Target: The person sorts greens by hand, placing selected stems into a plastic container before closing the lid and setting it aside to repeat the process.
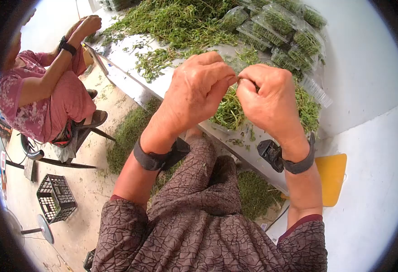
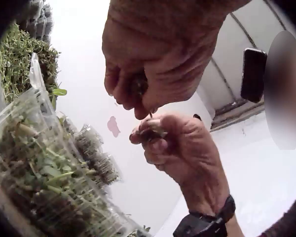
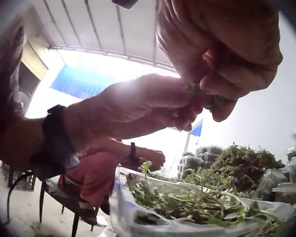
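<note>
My left hand (image 1: 194, 90) and right hand (image 1: 269, 97) meet at the fingertips above the table edge, thumbs and fingers curled in. A short stem of greens (image 2: 151, 115) is pinched between them; most of it is hidden inside the fingers. Just below the hands, an open clear plastic punnet (image 3: 119, 207) is filled with loose leafy green stems (image 3: 187, 200). More of these greens (image 1: 228, 111) show between my forearms in the head view.
A large heap of greens (image 1: 176, 22) covers the back of the white table (image 1: 162, 86). Filled clear punnets (image 1: 276, 27) are stacked at the far right. Another person (image 1: 49, 90) sits at the left. A black crate (image 1: 56, 199) and piles of greens (image 1: 126, 140) lie on the floor.
</note>
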The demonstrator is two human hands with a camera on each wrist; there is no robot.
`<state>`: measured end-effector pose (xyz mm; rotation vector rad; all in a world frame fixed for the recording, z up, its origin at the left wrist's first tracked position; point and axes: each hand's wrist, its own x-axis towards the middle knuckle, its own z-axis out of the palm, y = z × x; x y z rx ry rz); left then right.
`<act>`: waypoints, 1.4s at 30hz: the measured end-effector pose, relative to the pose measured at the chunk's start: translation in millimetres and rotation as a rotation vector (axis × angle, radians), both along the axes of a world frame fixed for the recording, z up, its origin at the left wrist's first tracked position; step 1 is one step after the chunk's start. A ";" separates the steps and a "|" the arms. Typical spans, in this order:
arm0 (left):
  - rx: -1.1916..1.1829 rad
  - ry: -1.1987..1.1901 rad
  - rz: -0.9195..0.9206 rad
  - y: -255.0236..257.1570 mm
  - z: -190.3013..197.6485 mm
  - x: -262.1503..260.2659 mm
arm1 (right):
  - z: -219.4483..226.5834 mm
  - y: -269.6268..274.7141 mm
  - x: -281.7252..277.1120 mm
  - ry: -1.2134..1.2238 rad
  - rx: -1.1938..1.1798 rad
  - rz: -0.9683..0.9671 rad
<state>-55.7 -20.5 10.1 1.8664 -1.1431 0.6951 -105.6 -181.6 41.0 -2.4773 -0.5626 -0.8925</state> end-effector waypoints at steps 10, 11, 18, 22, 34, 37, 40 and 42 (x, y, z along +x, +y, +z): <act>-0.087 0.202 0.041 15.7 0.6 4.0 | 12.0 -19.1 -3.9 0.186 0.350 -0.127; -0.086 0.201 0.039 13.8 -5.7 3.4 | 7.1 -18.9 -2.7 0.195 0.292 -0.126; 0.080 0.320 -0.026 22.7 -32.3 0.6 | -2.4 -34.8 -14.8 0.267 0.104 -0.137; 0.087 0.322 0.021 34.9 -37.5 -4.7 | 5.8 -36.4 -29.9 0.407 -0.017 -0.188; 0.452 0.105 -0.012 25.9 -46.6 -11.8 | -35.1 -24.9 -32.8 0.154 -0.299 0.043; 0.499 0.100 -0.015 25.4 -42.6 -11.1 | -48.2 -18.5 -29.7 0.254 -0.343 -0.008; 0.446 0.029 -0.006 27.0 -44.4 -10.8 | -40.8 -20.8 -33.8 0.246 -0.338 -0.011; 0.402 0.013 0.020 29.8 -41.2 -14.1 | -33.1 -23.3 -36.1 0.235 -0.330 -0.001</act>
